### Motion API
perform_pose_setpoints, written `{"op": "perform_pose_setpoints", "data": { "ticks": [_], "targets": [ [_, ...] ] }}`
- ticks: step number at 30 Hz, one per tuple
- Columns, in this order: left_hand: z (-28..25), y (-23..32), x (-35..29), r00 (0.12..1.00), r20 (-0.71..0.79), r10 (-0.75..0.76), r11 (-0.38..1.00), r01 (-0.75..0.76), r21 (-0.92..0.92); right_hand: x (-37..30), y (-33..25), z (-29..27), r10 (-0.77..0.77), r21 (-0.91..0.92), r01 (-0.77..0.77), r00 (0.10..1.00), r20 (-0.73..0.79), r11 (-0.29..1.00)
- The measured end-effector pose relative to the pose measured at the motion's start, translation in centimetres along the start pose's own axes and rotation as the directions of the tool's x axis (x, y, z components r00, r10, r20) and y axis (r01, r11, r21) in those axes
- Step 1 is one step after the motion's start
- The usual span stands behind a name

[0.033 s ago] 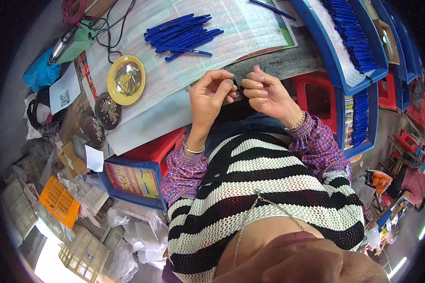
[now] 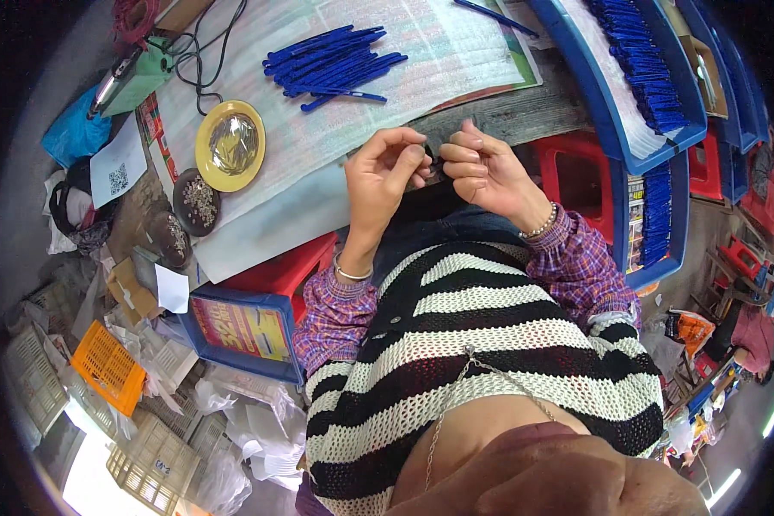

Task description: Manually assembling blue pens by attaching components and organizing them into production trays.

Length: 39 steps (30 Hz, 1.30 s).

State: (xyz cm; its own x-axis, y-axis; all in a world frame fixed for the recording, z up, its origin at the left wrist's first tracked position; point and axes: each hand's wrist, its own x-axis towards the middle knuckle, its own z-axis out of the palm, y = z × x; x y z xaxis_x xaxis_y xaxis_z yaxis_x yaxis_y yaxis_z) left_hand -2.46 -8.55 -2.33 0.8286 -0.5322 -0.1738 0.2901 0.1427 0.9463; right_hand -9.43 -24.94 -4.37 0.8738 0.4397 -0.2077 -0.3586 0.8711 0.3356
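Note:
Both hands are raised close together over the near edge of the table. My left hand (image 2: 382, 176) is closed, its thumb and index finger curled toward each other. My right hand (image 2: 493, 175) is also closed, fingers folded in and thumb up. A small dark shape shows between the fingertips, too small to name. Beyond the hands lies a loose pile of slim blue sticks (image 2: 331, 64), some with a bent end. To the left, a yellow plate (image 2: 205, 155) bears thin, shiny needle-like pieces (image 2: 234, 144).
Two dark dishes (image 2: 199, 230) of small bits stand beside the plate. Blue trays (image 2: 675, 142) of blue sticks flank the table at right. Red stools (image 2: 576, 163) sit underneath. A black cable (image 2: 199, 73) crosses the far left. Crates (image 2: 153, 460) and plastic wrap crowd the lower left.

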Motion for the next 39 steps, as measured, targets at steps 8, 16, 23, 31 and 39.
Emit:
{"op": "perform_pose_setpoints", "data": {
  "ticks": [8,16,23,31,39],
  "targets": [
    [-0.5,-0.2,-0.2,1.0,0.007,0.005,0.999,-0.005,0.039,0.2,0.2,-0.1,-0.009,-0.014,0.009,1.0,-0.011,1.0],
    [-0.8,-0.2,-0.4,1.0,0.014,0.021,0.995,-0.022,0.101,0.2,0.3,0.2,-0.019,-0.118,0.015,0.999,-0.037,0.993],
    [-1.0,0.4,-0.8,1.0,0.016,0.016,0.994,-0.018,0.112,0.0,1.3,1.6,-0.238,-0.531,0.103,0.952,-0.191,0.841],
    [0.2,0.2,-1.1,0.997,0.025,0.076,0.996,-0.077,0.041,-0.4,1.0,-0.1,-0.409,-0.823,0.132,0.903,-0.13,0.552],
    [0.8,-0.5,-1.3,0.99,-0.027,0.141,0.987,-0.138,0.088,-0.6,1.2,0.1,-0.44,-0.846,0.116,0.886,-0.149,0.521]
  ]
}}
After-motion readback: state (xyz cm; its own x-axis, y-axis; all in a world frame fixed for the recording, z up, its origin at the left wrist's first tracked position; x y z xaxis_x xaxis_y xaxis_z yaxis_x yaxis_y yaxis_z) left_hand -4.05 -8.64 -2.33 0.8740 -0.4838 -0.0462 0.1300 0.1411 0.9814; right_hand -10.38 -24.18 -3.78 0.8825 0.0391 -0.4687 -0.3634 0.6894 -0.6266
